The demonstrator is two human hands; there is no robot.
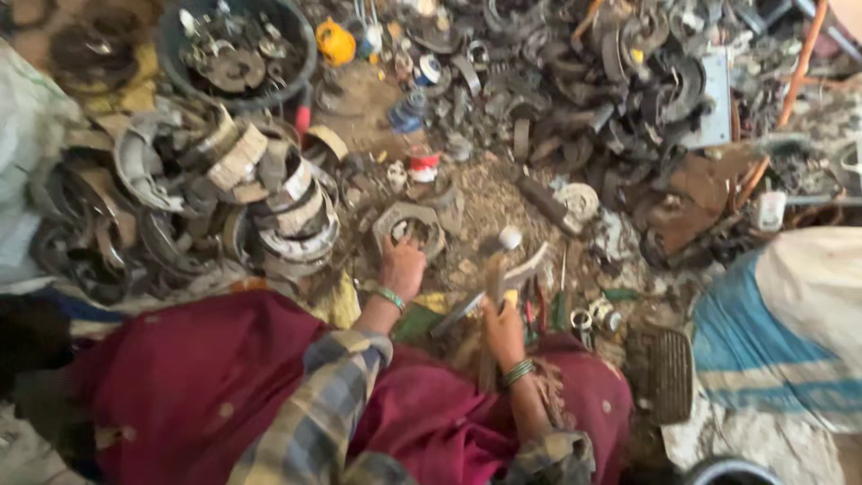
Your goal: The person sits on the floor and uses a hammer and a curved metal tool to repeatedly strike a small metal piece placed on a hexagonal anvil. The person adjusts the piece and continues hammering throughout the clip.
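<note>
My left hand (401,266) reaches forward and rests on a curved metal brake shoe (409,223) lying on the dirty ground; its fingers touch the shoe's near edge. My right hand (503,330) is closed around the wooden handle of a hammer-like tool (496,286), held upright in front of my lap. A curved grey metal strip (467,307) lies slanted just beside that hand. Both wrists wear green bangles, and a maroon cloth (206,377) covers my lap.
A heap of stacked brake shoes (269,198) lies at the left. A dark tub (235,49) of metal parts stands at the top. A large scrap pile (628,81) fills the upper right. A blue-and-white sack (790,332) sits right, beside a ribbed black part (662,373).
</note>
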